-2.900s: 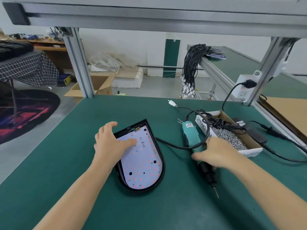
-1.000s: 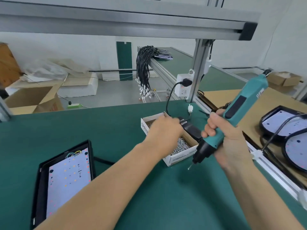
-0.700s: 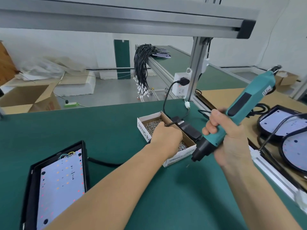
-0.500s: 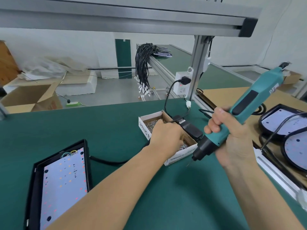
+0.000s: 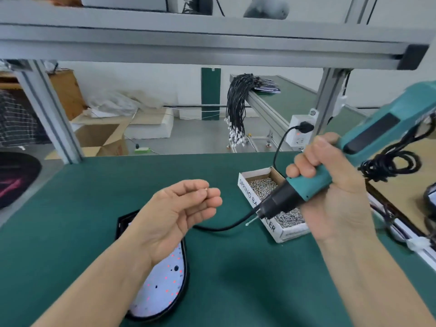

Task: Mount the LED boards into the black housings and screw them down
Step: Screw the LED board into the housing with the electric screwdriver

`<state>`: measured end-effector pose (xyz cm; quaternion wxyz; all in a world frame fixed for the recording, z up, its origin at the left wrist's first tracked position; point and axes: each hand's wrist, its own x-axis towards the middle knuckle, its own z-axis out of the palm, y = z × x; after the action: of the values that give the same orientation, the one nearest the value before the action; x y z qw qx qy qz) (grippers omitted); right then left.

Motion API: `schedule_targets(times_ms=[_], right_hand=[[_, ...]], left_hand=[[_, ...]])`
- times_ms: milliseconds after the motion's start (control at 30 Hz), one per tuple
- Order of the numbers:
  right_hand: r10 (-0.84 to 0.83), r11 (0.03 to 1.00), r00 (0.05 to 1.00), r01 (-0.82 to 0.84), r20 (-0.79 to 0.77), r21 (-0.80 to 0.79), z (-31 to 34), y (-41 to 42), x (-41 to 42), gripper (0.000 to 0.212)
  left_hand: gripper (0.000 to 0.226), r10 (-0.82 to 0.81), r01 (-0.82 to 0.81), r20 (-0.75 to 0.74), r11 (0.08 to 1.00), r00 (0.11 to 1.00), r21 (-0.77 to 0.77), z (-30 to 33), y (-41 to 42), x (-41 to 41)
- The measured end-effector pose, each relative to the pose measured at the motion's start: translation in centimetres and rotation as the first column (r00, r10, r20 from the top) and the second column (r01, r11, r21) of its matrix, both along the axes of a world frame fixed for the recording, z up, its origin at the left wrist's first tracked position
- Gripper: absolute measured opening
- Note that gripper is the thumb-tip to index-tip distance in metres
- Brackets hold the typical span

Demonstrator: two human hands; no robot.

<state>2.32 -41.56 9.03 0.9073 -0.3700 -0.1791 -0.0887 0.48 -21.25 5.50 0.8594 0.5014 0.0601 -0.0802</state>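
Note:
A black housing [image 5: 122, 224] with a white LED board [image 5: 165, 286] in it lies on the green mat, mostly hidden under my left forearm. My left hand [image 5: 179, 215] hovers palm-up above it, fingers curled, pinching a small screw [image 5: 206, 189] at the fingertips. My right hand [image 5: 330, 190] grips a teal electric screwdriver [image 5: 368, 142], its bit [image 5: 251, 221] pointing down-left toward my left hand. A cardboard box of screws [image 5: 271, 197] stands just behind the bit.
A black cable [image 5: 219, 228] runs from the housing across the mat. A power socket [image 5: 299, 133] hangs on the aluminium post at right, with coiled cord [image 5: 387, 166] beside it. Another workbench holds a bundle of black wires [image 5: 236, 107].
My left hand has left the screw box and come back over the housing with a screw. The view swung left, and the screwdriver stays gripped in my right hand.

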Motion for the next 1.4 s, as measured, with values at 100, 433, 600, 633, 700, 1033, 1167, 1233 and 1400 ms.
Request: schedule_targets(times_ms=[100,433,600,633,700,1033,1167,1233,1400], right_hand=[[0.03,0.999,1.0,-0.031,0.004,0.033,0.3,2.8,-0.3,0.018],[-0.017,0.997,0.999,0.013,0.046,0.075,0.9,6.7,-0.9,0.027],[-0.032,0.997,0.999,0.029,0.041,0.068,0.8,6.7,-1.1,0.026],[-0.033,0.997,0.999,0.03,0.043,0.071,0.8,6.6,-1.1,0.026],[-0.032,0.997,0.998,0.028,0.047,0.073,0.9,6.6,-1.1,0.027],[-0.035,0.997,0.998,0.032,0.052,0.063,0.7,6.6,-1.2,0.03],[-0.041,0.998,0.998,0.038,0.054,0.057,0.8,6.4,-1.1,0.035],[-0.036,0.998,0.998,0.033,0.049,0.059,0.7,6.3,-1.1,0.037],[-0.04,0.997,0.998,0.037,0.046,0.071,0.6,6.4,-1.0,0.038]], left_hand=[[0.011,0.007,-0.017,-0.067,0.987,0.998,-0.157,-0.8,1.3,-1.5],[0.015,-0.029,-0.005,-0.126,0.965,0.992,-0.26,-1.6,1.3,-3.9],[0.015,-0.011,-0.02,-0.118,0.964,0.993,-0.264,-1.7,1.2,-4.0],[0.015,-0.009,-0.023,-0.118,0.963,0.993,-0.267,-1.7,1.2,-4.0],[0.015,-0.01,-0.022,-0.116,0.963,0.993,-0.268,-1.7,1.0,-4.0],[0.014,0.013,-0.051,-0.125,0.951,0.992,-0.304,-1.6,0.6,-4.4],[0.014,0.017,-0.059,-0.136,0.948,0.991,-0.313,-1.6,0.5,-4.5],[0.014,0.023,-0.067,-0.141,0.947,0.99,-0.313,-1.6,0.4,-4.5],[0.014,0.053,-0.097,-0.149,0.946,0.987,-0.308,-1.6,0.2,-4.3]])
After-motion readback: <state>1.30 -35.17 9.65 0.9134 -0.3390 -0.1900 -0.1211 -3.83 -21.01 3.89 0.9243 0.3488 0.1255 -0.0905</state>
